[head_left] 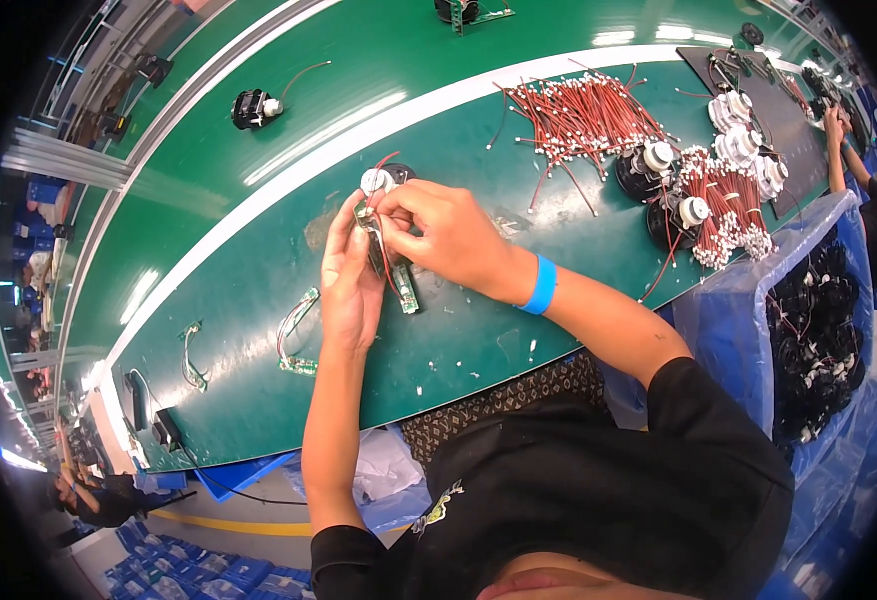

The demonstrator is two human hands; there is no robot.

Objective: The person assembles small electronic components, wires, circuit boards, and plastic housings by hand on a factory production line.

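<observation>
Upright over the bench, my left hand [351, 285] is closed around a small green circuit board [364, 213] with its thumb and fingers. My right hand [449, 235], a blue band on its wrist, meets it from the right and pinches a red wire [373, 200] at the board's upper end; the exact fingertip contact is partly hidden. Just beyond the fingers sits a motor [377, 180] with a white round cap and a black body, mostly covered by the hands. A strip of green circuit board [406, 290] shows below my right hand.
More circuit board strips [299, 366] [192, 358] lie to the left. At right are a pile of red wires [589, 115], bundled wires [724, 200] and several motors [649, 165]. A blue-lined bin [759, 300] holds black motors. Another motor [257, 108] rests on the far green surface.
</observation>
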